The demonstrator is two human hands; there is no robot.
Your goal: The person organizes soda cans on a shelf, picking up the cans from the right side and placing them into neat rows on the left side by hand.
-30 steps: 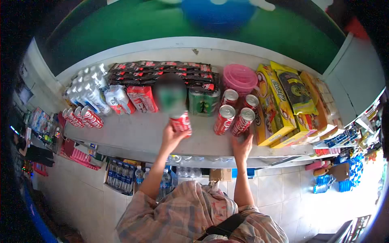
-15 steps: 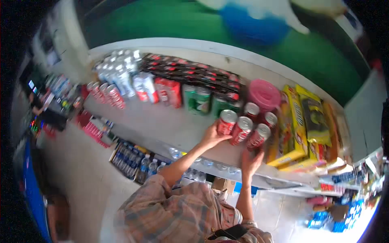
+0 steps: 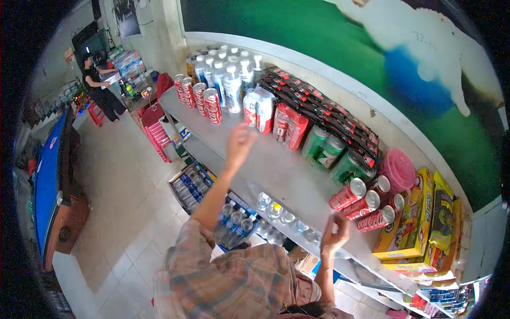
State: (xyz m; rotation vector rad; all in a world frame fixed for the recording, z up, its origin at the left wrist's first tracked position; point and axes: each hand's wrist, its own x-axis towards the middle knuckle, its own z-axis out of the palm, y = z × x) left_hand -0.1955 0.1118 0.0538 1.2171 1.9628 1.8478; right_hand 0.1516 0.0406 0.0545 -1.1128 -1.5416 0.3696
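Note:
My left hand [image 3: 239,144], slightly blurred, is over the shelf [image 3: 287,175], nearest the shrink-wrapped white-and-red cans [image 3: 258,111]. It looks empty, with its fingers loosely apart. My right hand [image 3: 334,235] hovers by the shelf's front edge, just below a cluster of red Coca-Cola cans [image 3: 365,204]. Its thumb and fingers curve apart with nothing between them. Left of that cluster stand wrapped green cans [image 3: 323,146] and wrapped red cans [image 3: 290,127]. More Coca-Cola cans [image 3: 212,107] line the shelf's far left end.
White-capped bottles [image 3: 232,89] and black-and-red packets [image 3: 319,106] stand behind. A pink tub [image 3: 397,170] and yellow boxes [image 3: 406,234] are at right. Water bottles [image 3: 234,223] sit below. A blue pool table [image 3: 50,170], a pink chair [image 3: 155,133] and another person [image 3: 95,85] are at left.
Both hands have come off the red Coca-Cola cans at the right. My left hand has moved left along the shelf, and the view has turned left, bringing the other person more fully into sight.

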